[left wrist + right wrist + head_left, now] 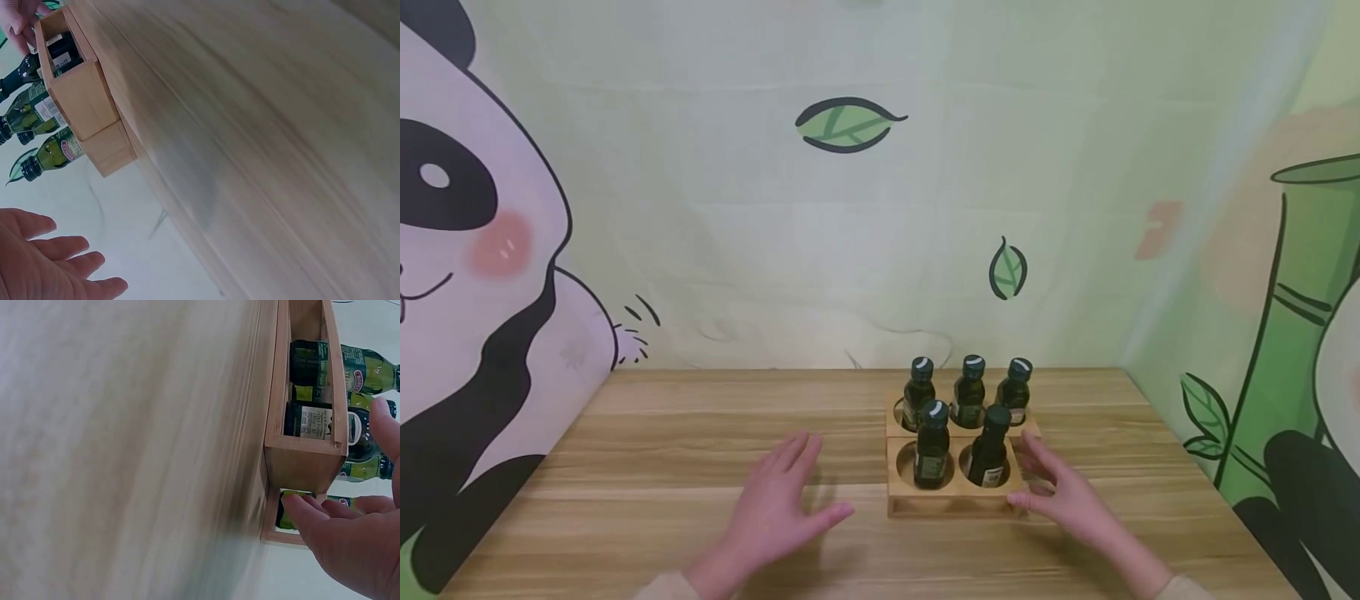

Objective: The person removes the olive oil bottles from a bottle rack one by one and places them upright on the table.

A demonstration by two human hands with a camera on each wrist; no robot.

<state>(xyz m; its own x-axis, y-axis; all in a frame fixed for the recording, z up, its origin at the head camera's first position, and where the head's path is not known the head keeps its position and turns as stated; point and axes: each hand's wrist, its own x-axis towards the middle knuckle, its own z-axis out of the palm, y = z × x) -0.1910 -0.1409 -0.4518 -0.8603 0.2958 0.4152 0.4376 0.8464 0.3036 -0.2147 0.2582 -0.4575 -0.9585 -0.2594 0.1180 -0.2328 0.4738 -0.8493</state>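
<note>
Head view: a wooden rack [951, 506] stands on a wood-grain table [700, 454], right of centre and toward the back edge. Five dark green bottles with dark caps sit upright in its round holes: a front left bottle [932, 454], a front right bottle [990, 454], and behind them a back left bottle [918, 393], a back middle bottle [968, 395] and a back right bottle [1015, 395]. The left hand [773, 504] is off to the rack's left, fingers extended, thumb apart, grasping nothing. The right hand [1069, 493] is at the rack's right side, thumb by the front corner and fingers farther back, loosely extended rather than clenched; whether the tips touch the wood is hard to tell. Behind hangs a pale green backdrop [737, 208] printed with leaves, bamboo and a panda. Left wrist view: the scene is tilted, with the rack at upper left, fingers of the right hand beyond it, and the left hand's spread, unladen fingers at lower left. Right wrist view: the rack stands sideways at right, bottle labels showing through its side opening, the right hand's fingers beside its end.
</note>
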